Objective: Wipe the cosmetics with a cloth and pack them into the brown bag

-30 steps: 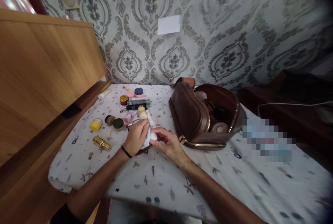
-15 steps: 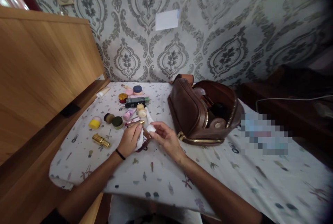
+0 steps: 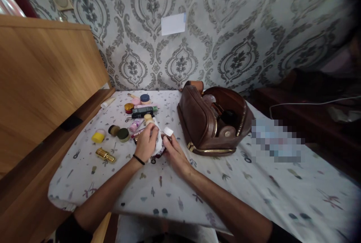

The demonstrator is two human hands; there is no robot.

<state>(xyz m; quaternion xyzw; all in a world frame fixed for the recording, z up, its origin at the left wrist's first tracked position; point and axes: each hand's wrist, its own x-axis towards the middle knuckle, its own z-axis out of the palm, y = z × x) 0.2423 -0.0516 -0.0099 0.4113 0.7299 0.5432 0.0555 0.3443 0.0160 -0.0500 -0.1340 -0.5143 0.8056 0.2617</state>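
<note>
My right hand (image 3: 177,156) is wrapped round a small dark brown bottle with a white cap (image 3: 168,131), whose body is mostly hidden by my fingers. Pinched in my left hand (image 3: 148,141) is a crumpled white cloth (image 3: 158,143), pressed against the side of the bottle; it could also be a wipe. Just behind my left hand lie a cream-coloured jar (image 3: 147,117), a purple-and-pink tube (image 3: 136,124) and a dark-lidded jar (image 3: 123,134). A gold lipstick tube (image 3: 105,155) rests left of my left wrist.
A brown leather toiletry bag (image 3: 197,117) stands unzipped on the right, with brushes (image 3: 221,112) inside. Farther back are a blue-lidded jar (image 3: 144,98), an amber jar (image 3: 129,108) and dark tubes (image 3: 142,113). A yellow item (image 3: 98,137) lies left. A wooden cabinet (image 3: 50,58) borders the left side.
My right hand has moved from the white cap down to the bottle's body. My left hand has shifted the cloth to the right against the bottle. The view has turned slightly.
</note>
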